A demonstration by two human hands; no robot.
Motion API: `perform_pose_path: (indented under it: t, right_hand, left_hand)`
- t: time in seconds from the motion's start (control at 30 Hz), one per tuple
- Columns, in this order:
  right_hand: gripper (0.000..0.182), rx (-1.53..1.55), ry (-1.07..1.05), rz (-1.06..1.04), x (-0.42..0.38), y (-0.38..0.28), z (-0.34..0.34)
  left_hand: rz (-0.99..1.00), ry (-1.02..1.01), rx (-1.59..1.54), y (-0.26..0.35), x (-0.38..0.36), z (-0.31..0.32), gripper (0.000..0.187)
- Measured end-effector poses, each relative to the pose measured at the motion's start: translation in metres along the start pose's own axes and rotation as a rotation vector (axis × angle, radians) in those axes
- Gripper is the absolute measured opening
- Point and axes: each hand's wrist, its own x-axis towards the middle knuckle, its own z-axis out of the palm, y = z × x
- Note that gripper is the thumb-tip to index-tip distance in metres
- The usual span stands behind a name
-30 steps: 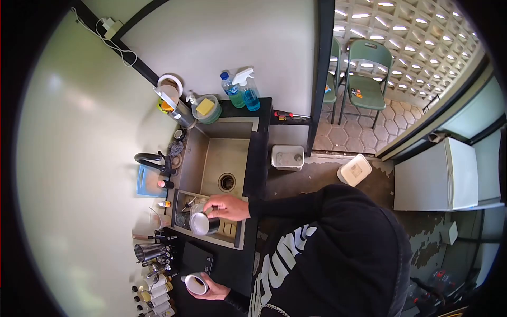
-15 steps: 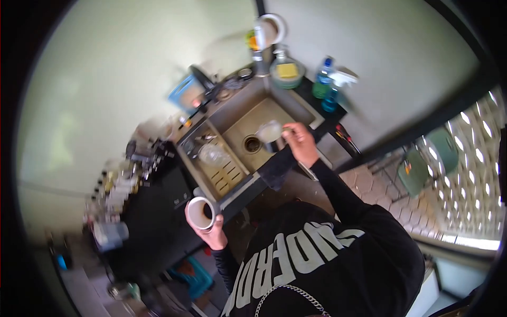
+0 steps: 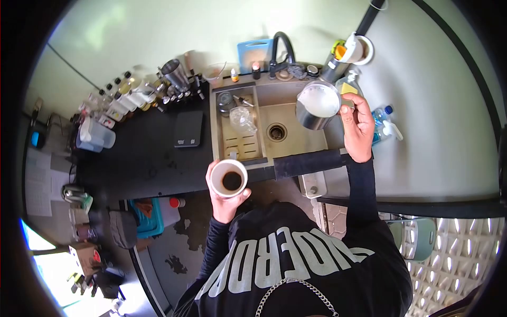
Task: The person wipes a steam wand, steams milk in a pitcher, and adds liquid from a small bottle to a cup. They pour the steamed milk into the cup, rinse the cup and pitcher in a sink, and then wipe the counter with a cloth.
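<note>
My left hand (image 3: 224,205) is wrapped around a white cup (image 3: 215,181) with dark coffee (image 3: 231,180) at its bottom. It is held in front of the counter's edge, near my chest. On the right, my right hand (image 3: 359,127) grips the handle of a metal milk pitcher (image 3: 312,117), raised over the right part of the sink (image 3: 296,142). White milk (image 3: 320,99) shows inside the pitcher. The two vessels are well apart. My right fingers partly hide the handle.
A black faucet (image 3: 281,53) stands behind the sink. Glassware (image 3: 242,120) lies in the slotted drain tray (image 3: 240,149). A flat black scale (image 3: 188,129) rests on the dark counter (image 3: 142,153), with several bottles (image 3: 124,100) behind. Spray bottles (image 3: 388,127) are right of my right hand.
The view has swung round toward the left side of the counter. My right hand has lifted the milk pitcher higher and nearer to the camera. The cup remains in my left hand.
</note>
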Motion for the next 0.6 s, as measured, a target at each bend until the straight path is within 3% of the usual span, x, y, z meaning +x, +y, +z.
perform_pose_path:
  t: [0.1, 0.17, 0.3, 0.43, 0.6]
  right_hand:
    - [0.023, -0.018, -0.138, -0.01, -0.003, -0.025, 0.029]
    - [0.023, 0.042, -0.27, -0.029, -0.007, -0.036, 0.05]
    - [0.024, 0.0, -0.416, -0.063, -0.019, -0.049, 0.085]
    - [0.024, -0.175, -0.485, -0.078, -0.029, -0.06, 0.112]
    - [0.025, -0.183, -0.506, -0.077, -0.032, -0.075, 0.146]
  left_hand:
    - [-0.058, 0.024, -0.058, 0.024, 0.009, 0.0, 0.108]
    - [-0.005, -0.091, -0.253, 0.032, 0.016, -0.012, 0.103]
    - [0.048, -0.131, -0.227, 0.045, 0.024, -0.026, 0.101]
    - [0.025, -0.144, -0.197, 0.054, 0.033, -0.049, 0.106]
    - [0.013, -0.166, -0.165, 0.049, 0.042, -0.079, 0.106]
